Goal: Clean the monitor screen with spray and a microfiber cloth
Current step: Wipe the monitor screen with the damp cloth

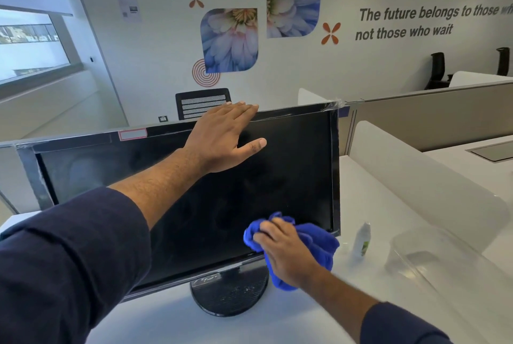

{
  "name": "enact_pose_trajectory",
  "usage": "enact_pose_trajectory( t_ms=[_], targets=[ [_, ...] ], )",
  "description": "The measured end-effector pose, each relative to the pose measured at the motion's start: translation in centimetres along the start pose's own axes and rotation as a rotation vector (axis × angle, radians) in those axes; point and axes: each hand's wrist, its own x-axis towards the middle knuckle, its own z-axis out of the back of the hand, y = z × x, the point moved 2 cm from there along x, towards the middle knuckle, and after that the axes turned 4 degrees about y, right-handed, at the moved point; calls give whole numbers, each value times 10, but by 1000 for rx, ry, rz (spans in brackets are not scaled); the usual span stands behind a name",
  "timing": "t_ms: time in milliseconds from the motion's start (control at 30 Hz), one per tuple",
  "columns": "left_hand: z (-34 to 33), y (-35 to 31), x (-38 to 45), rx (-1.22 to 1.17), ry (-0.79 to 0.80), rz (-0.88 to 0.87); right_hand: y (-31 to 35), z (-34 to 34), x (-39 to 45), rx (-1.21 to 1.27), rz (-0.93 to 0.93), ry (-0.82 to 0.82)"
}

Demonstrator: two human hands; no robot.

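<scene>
A black monitor stands on a round base on the white desk, its dark screen facing me. My left hand rests on the monitor's top edge, fingers over the bezel and thumb on the screen. My right hand presses a bunched blue microfiber cloth against the lower right part of the screen. A small clear spray bottle stands upright on the desk just right of the monitor.
A clear plastic container sits on the white desk at the right. Low white and grey partitions run behind and to the right. A black office chair stands behind the monitor.
</scene>
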Motion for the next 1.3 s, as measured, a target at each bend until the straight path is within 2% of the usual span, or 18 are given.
enact_pose_trajectory(
  t_ms=[133, 233, 333, 400, 567, 700, 1000, 1300],
  targets=[
    [1, 1, -1, 0, -5, 3, 8, -7, -19, 60, 5, 101],
    [2, 1, -2, -3, -1, 4, 4, -2, -25, -16, 6, 115],
    [2, 1, -3, -5, -3, 10, -6, 4, -37, -29, -181, 80],
    [2, 0, -2, -1, -6, 9, -9, 5, -46, -59, -291, 111],
    [1, -1, -2, 0, -4, 8, 7, 3, -42, -49, -401, 120],
    [0, -1, -2, 9, -9, 16, 35, -4, -29, -23, -340, 109],
    [0, 1, -3, -5, -2, 19, 108, -17, 19, 16, -207, 219],
    [3, 0, -5, 32, 26, -46, 119, -18, 26, 74, -92, 268]
  ],
)
